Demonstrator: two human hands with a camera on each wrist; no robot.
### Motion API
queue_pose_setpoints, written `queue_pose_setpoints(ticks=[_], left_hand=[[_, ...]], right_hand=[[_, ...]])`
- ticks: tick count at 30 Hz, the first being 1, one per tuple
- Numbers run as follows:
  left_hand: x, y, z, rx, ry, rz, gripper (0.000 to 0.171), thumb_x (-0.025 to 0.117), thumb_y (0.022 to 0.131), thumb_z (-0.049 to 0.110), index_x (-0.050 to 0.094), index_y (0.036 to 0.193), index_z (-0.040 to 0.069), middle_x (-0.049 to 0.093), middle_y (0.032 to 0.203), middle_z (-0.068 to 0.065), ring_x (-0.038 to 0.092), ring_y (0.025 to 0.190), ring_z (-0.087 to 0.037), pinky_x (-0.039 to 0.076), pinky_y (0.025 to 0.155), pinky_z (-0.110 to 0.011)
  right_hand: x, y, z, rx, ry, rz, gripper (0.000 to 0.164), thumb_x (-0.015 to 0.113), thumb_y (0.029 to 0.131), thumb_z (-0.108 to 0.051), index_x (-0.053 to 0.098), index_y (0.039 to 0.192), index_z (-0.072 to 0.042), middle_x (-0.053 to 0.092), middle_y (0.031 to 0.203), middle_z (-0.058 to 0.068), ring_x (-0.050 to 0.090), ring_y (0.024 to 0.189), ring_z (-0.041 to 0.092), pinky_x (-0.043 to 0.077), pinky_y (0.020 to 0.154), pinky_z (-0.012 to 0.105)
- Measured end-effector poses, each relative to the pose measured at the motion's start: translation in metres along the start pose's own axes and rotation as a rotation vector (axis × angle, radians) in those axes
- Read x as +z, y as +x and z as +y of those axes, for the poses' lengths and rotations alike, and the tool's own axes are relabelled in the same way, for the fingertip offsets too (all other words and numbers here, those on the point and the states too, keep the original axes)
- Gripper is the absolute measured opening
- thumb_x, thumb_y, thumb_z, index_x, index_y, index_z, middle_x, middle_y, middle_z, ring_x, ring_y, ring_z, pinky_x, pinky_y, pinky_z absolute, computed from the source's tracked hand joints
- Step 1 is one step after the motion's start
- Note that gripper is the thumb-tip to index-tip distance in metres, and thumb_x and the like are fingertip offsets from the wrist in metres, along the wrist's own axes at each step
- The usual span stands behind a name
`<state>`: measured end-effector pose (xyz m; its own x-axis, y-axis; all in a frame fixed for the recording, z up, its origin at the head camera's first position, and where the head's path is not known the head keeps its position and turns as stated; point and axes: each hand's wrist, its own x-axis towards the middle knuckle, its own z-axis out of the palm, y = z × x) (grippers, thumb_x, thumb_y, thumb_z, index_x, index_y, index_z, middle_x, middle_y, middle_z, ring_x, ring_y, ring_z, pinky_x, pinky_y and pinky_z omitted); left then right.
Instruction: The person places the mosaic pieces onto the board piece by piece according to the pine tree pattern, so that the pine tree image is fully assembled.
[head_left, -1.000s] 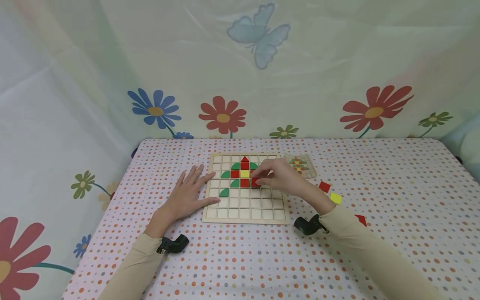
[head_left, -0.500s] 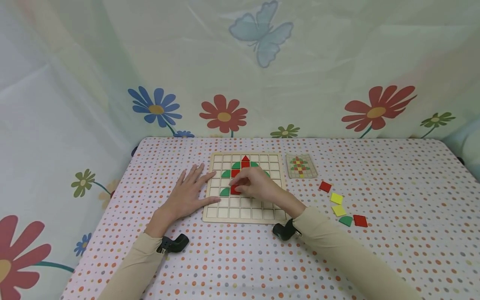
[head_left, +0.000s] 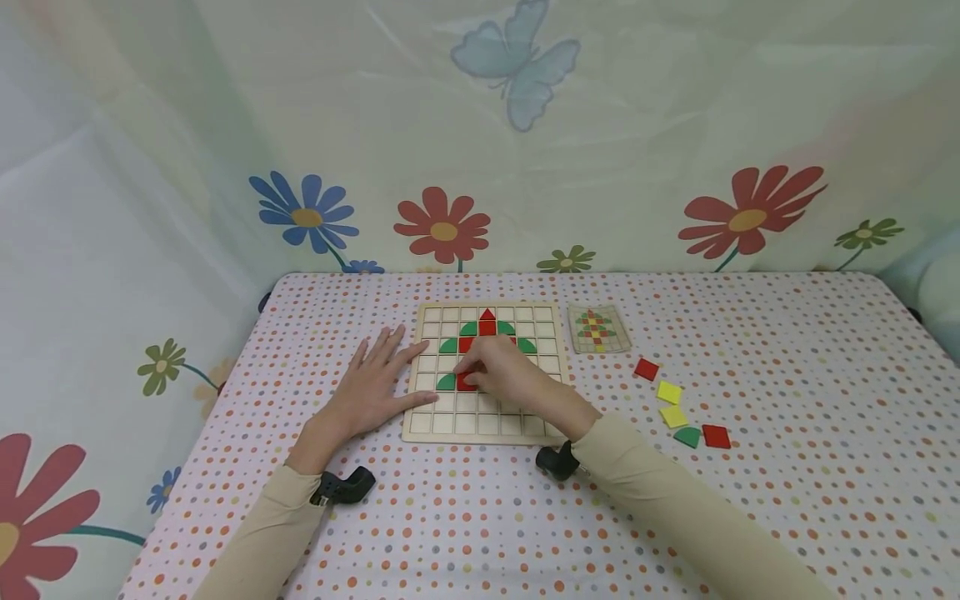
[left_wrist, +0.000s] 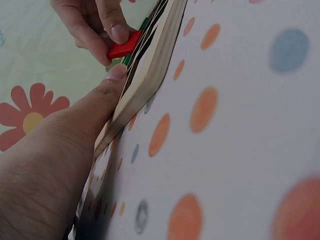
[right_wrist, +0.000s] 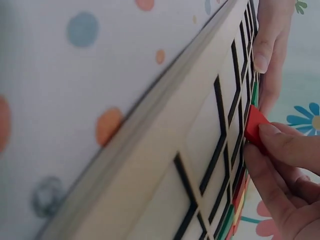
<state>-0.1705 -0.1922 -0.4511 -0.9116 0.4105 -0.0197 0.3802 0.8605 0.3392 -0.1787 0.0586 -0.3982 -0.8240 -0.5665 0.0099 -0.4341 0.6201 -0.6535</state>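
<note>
A wooden grid board [head_left: 487, 423] lies on the table, bearing red and green tiles in a stepped pattern. With its fingertips and thumb, my right hand [head_left: 510, 373] pinches a red square tile [head_left: 466, 382] over a lower-left cell, beside a green quarter-round tile [head_left: 446, 382]. Both wrist views show that red tile [left_wrist: 125, 45] tilted against the board's surface. My left hand [head_left: 367, 392] is spread flat at the board's left side, its thumb and index finger over the edge. Part of the pattern is hidden behind my right hand.
A pattern card [head_left: 597, 328] lies right of the board. Further right are loose tiles: a red square [head_left: 647, 369], two yellow squares [head_left: 670, 392], a green quarter-round [head_left: 687, 437] and another red square [head_left: 716, 437]. A printed cloth backdrop [head_left: 637, 125] rises behind the table.
My right hand has moved left and slightly down across the board with a red tile in its fingers, and has barely shifted in the last half second. The left hand stays in place.
</note>
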Motion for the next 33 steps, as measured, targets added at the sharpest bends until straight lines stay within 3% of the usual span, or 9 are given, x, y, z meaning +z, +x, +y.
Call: queue_pose_setpoints(ticks=[18,22,29,33], left_hand=[[-0.001,0.000,0.000,0.001,0.002,0.000,0.089,0.064,0.093,0.068,0.036,0.165,0.024,0.014,0.175,-0.014,0.005,0.161,-0.036,0.002,0.128,-0.060],[0.000,0.000,0.000,0.001,0.002,0.000,0.089,0.065,0.093,0.068,0.036,0.165,0.023,0.014,0.175,-0.014,0.005,0.161,-0.036,0.001,0.129,-0.060],[0.000,0.000,0.001,-0.004,-0.001,0.003,0.089,0.065,0.093,0.067,0.036,0.165,0.022,0.014,0.175,-0.015,0.005,0.161,-0.037,0.001,0.129,-0.059],[0.000,0.000,0.000,0.001,-0.002,0.000,0.089,0.065,0.093,0.066,0.036,0.165,0.022,0.013,0.175,-0.015,0.005,0.161,-0.037,0.000,0.129,-0.058]], right_hand=[[0.005,0.001,-0.015,0.037,-0.169,-0.020,0.018,0.071,0.094,0.009,0.081,0.108,0.002,0.074,0.105,0.012,0.069,0.105,0.028,0.060,0.092,0.035],[0.005,-0.002,-0.012,0.018,-0.143,-0.014,0.018,0.072,0.095,0.007,0.081,0.109,0.003,0.072,0.104,0.012,0.069,0.104,0.027,0.060,0.091,0.035],[-0.004,-0.023,0.002,-0.104,-0.025,-0.014,0.019,0.069,0.098,0.000,0.078,0.115,0.003,0.076,0.115,0.013,0.070,0.106,0.025,0.060,0.087,0.033],[-0.015,-0.048,0.009,-0.055,0.050,-0.021,0.022,0.071,0.099,-0.003,0.077,0.120,-0.001,0.074,0.121,0.010,0.067,0.112,0.025,0.059,0.091,0.036]])
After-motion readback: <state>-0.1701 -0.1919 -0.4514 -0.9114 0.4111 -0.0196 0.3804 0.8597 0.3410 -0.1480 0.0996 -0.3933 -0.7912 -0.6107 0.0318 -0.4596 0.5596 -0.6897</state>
